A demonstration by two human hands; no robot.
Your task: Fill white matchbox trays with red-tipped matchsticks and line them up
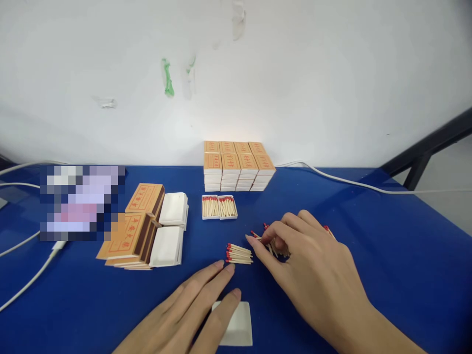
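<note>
My left hand lies with its fingers stretched out, holding nothing. Its fingertips are beside a small row of red-tipped matches, and its thumb reaches over a white matchbox tray. My right hand is bent over a loose pile of matches, much of which it hides. Its thumb and index finger close around a match at the left edge of the pile. Two white trays filled with matches stand side by side behind the row.
A block of stacked matchboxes stands by the wall. To the left are stacked orange matchbox sleeves and stacked white trays. Beyond them are a blurred-out device and a white cable. Another cable crosses the back right.
</note>
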